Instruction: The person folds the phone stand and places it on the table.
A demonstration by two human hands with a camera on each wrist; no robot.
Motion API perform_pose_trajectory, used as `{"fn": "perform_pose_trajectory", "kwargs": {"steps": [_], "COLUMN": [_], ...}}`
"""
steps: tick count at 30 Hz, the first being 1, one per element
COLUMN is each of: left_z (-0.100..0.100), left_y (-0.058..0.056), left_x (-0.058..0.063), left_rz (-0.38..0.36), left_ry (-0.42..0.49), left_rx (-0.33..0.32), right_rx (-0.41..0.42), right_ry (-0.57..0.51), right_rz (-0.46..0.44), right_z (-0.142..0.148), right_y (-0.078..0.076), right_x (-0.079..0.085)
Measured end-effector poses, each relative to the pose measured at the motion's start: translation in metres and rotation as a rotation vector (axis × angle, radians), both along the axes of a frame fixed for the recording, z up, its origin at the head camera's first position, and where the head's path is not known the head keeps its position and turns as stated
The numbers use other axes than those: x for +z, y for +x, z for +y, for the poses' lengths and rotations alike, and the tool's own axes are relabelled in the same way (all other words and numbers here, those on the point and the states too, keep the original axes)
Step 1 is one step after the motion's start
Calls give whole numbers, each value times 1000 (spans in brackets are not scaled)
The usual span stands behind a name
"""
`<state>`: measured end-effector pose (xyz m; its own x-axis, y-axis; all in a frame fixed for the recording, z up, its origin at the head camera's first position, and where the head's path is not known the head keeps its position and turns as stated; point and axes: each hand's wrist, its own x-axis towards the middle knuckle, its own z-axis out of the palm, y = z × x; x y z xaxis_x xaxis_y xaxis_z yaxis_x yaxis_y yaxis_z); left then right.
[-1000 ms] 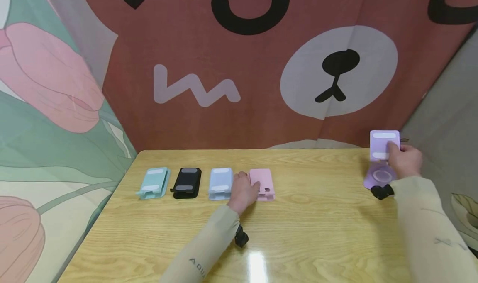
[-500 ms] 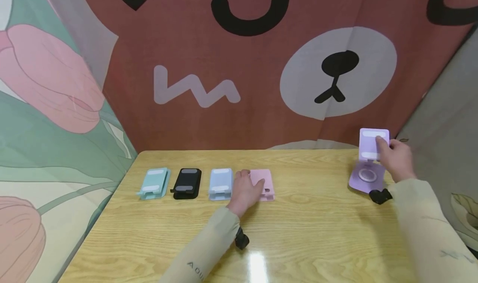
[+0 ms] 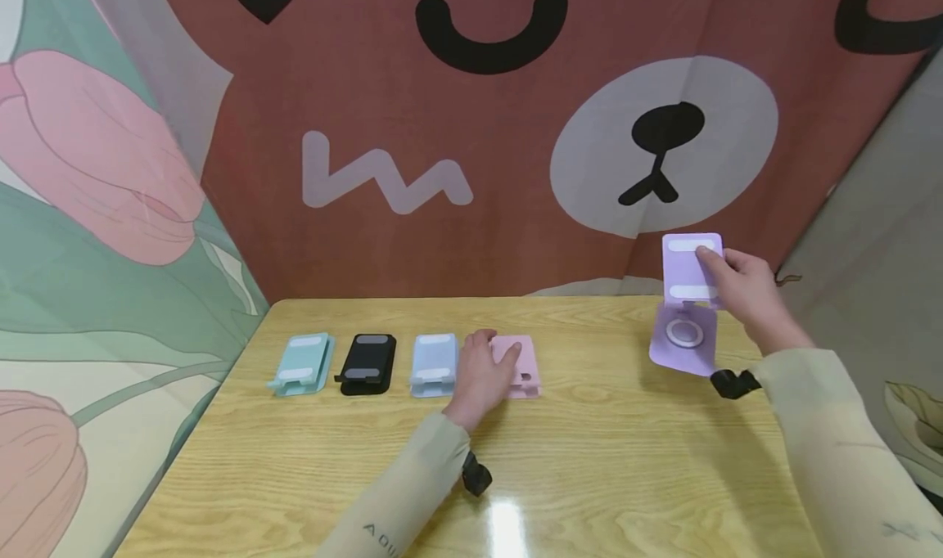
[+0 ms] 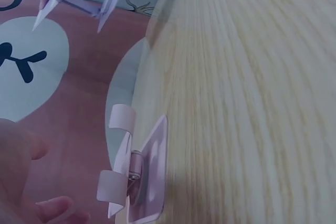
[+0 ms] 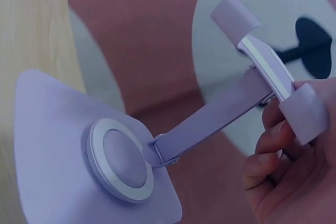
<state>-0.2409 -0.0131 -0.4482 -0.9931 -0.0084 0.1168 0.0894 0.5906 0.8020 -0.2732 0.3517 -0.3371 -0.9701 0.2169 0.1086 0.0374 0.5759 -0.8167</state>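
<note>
My right hand (image 3: 747, 292) grips a purple folding phone stand (image 3: 691, 267) by its upper plate, thumb on the front and fingers behind. The stand is unfolded: in the right wrist view its arm (image 5: 215, 114) joins the plate to a base (image 5: 58, 145) with a round ringed disc. That base hangs over the right part of the table. Over the gap between a light blue folded stand (image 3: 433, 362) and a pink folded stand (image 3: 525, 357) is my left hand (image 3: 482, 378), fingers relaxed. In the left wrist view that hand (image 4: 21, 177) is apart from the pink stand (image 4: 149, 177).
Farther left on the wooden table (image 3: 604, 443) lie a black folded stand (image 3: 370, 363) and a mint green one (image 3: 304, 363), in a row with the others. Behind the table's back edge hangs a cloth (image 3: 383, 247) printed with a bear face.
My right hand has moved left and upward, carrying the purple phone stand off the right end of the table. The left hand stays by the pink stand, its thumb slightly more spread.
</note>
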Motion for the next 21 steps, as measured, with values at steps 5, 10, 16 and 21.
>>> {"fn": "perform_pose_trajectory", "kwargs": {"steps": [5, 10, 16, 21], "left_z": [1, 1, 0, -1], "left_y": [3, 5, 5, 4], "left_x": [2, 2, 6, 8], "left_rz": [30, 42, 51, 53], "left_ry": [35, 44, 74, 90], "left_rx": [-25, -32, -34, -40], "right_rx": [30, 73, 109, 141], "right_ry": [-35, -62, -99, -150], "right_rz": [17, 33, 75, 102], "right_z": [-22, -42, -65, -83], "right_y": [5, 10, 16, 20], "right_x": [8, 16, 26, 30]}}
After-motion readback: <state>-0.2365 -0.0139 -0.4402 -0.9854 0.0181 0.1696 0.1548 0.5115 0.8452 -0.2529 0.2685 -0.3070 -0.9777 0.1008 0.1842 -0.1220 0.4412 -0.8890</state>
